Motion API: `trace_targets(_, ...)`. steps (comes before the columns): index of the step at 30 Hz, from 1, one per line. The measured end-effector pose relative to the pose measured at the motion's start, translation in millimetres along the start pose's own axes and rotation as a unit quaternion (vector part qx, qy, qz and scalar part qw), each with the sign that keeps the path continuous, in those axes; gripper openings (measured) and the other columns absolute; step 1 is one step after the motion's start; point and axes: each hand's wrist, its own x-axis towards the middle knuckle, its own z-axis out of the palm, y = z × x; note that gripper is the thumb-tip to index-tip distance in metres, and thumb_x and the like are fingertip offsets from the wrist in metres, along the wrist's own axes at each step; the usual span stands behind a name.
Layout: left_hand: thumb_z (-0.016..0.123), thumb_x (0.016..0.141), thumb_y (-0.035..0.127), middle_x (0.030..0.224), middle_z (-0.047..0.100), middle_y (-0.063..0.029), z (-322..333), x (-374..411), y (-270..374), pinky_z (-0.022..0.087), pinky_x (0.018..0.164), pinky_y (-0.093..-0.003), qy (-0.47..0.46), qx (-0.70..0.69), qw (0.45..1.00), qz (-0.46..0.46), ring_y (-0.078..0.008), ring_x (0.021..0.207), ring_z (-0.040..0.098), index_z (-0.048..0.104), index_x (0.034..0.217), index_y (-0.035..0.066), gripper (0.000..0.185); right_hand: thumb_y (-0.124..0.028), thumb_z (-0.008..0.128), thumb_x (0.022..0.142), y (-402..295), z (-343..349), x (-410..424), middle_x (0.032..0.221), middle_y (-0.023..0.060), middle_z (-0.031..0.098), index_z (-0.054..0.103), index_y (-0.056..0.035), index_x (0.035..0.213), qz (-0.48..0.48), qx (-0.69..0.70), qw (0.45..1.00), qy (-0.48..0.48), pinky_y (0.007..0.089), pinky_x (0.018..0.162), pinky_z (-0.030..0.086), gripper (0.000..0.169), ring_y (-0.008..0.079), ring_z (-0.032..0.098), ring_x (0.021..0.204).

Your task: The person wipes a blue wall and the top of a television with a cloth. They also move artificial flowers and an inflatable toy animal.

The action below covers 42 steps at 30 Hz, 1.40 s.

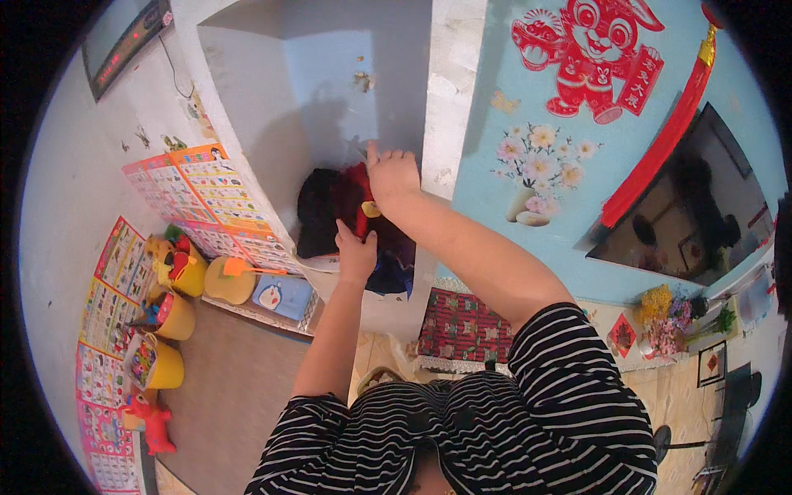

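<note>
Dark folded cloth (320, 213), black with red and blue parts, lies heaped on the floor of a recessed wall niche (260, 105). My left hand (357, 252) rests at the front of this heap, thumb and index finger apart beside a red strip. Farther in, my right hand (393, 176) lies over the back right of the pile with its index finger raised. A small yellow patch (370, 209) shows between the two hands. Blue fabric (391, 272) hangs past the niche's front edge. What lies beneath my right palm is hidden.
Left of the niche, yellow buckets (176, 318) of toys stand by wall charts (213, 182). A low shelf holds a blue Doraemon item (281, 296) and an orange plastic tool (238, 267). At right are a patterned cloth (461, 325), flowers (665, 315) and a television (687, 204).
</note>
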Motion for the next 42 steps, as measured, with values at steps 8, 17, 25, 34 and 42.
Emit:
trace_targets(8, 0.059, 0.09, 0.022, 0.145, 0.03, -0.0374, 37, 23, -71, 0.027, 0.114, -0.0438, -0.029, -0.026, 0.998, 0.056, -0.048, 0.137, 0.027, 0.033, 0.139, -0.014, 0.065, -0.012, 0.049, 0.092, -45, 2, 0, 0.105, 0.0255, 0.067, 0.01, 0.0049, 0.15, 0.112, 0.44, 0.883, -0.114, 0.0461, 0.081, 0.054, 0.072, 0.0372, 0.068, 0.096)
trace_targets(17, 0.062, 0.086, 0.02, 0.124, 0.056, -0.0179, 6, 18, -40, 0.04, 0.096, -0.0426, -0.001, 0.022, 0.989, 0.148, -0.0344, 0.11, 0.054, 0.056, 0.123, 0.002, 0.042, -0.032, 0.059, 0.091, -87, 55, -22, 0.115, 0.031, 0.057, 0.024, 0.0071, 0.144, -0.018, 0.518, 0.855, -0.02, 0.0462, 0.087, 0.05, 0.075, 0.0414, 0.06, 0.103)
trace_targets(25, 0.063, 0.089, 0.033, 0.097, 0.062, -0.0254, -12, 53, -73, 0.042, 0.086, -0.0488, 0.082, 0.026, 0.996, 0.007, -0.0433, 0.093, 0.055, 0.06, 0.101, -0.01, 0.045, -0.02, 0.056, 0.093, -25, 62, -147, 0.12, 0.0182, 0.054, 0.051, -0.0037, 0.128, -0.102, 0.603, 0.788, 0.078, 0.0406, 0.092, 0.048, 0.04, 0.037, 0.056, 0.109)
trace_targets(34, 0.069, 0.089, 0.027, 0.1, 0.05, -0.0152, -8, 10, -59, 0.045, 0.082, -0.0336, 0.111, -0.144, 0.983, 0.031, -0.0254, 0.088, 0.051, 0.049, 0.106, -0.008, 0.044, -0.022, 0.057, 0.092, 83, 137, -359, 0.12, 0.0154, 0.059, 0.059, -0.0085, 0.119, 0.155, 0.533, 0.821, -0.138, 0.0422, 0.089, 0.05, 0.03, 0.0335, 0.057, 0.11)
trace_targets(42, 0.062, 0.092, 0.013, 0.095, 0.041, -0.0071, -4, -111, 1, 0.04, 0.08, -0.0298, 0.056, -0.178, 0.968, 0.166, -0.0173, 0.085, 0.042, 0.044, 0.098, 0.001, 0.023, -0.022, 0.06, 0.089, 78, 162, -580, 0.106, 0.0196, 0.067, 0.065, -0.0033, 0.114, 0.486, 0.494, 0.703, -0.16, 0.0412, 0.085, 0.052, 0.032, 0.0337, 0.065, 0.096)
